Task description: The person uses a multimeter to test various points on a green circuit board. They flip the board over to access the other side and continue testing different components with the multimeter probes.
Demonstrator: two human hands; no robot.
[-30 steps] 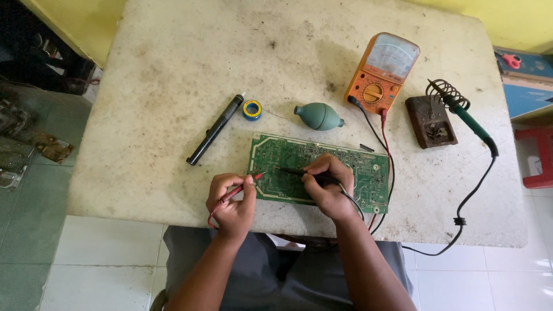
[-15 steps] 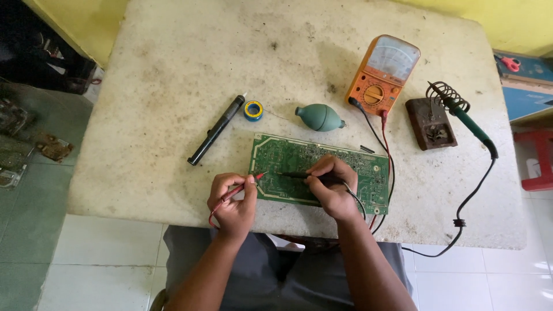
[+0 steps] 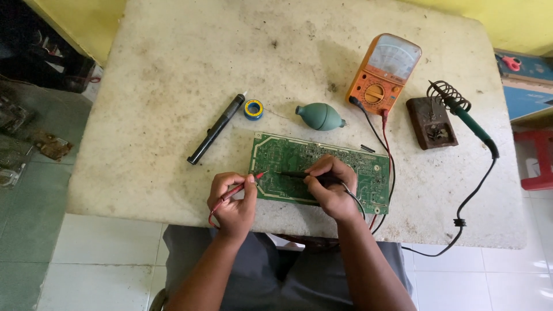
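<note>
Circuit board (image 3: 322,167) lies at the table's near edge; our left hand (image 3: 233,198) pinches the red probe (image 3: 245,185), right hand (image 3: 328,187) the black probe (image 3: 294,173). We'd keep both tips steady on their pads.

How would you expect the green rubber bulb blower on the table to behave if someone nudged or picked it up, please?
The green bulb blower is rounded and lies on its side, so a nudge would probably roll it in an arc around its short nozzle. It looks hollow and rubbery, so likely light and squashy. Its matte surface suggests little slipping.
</note>
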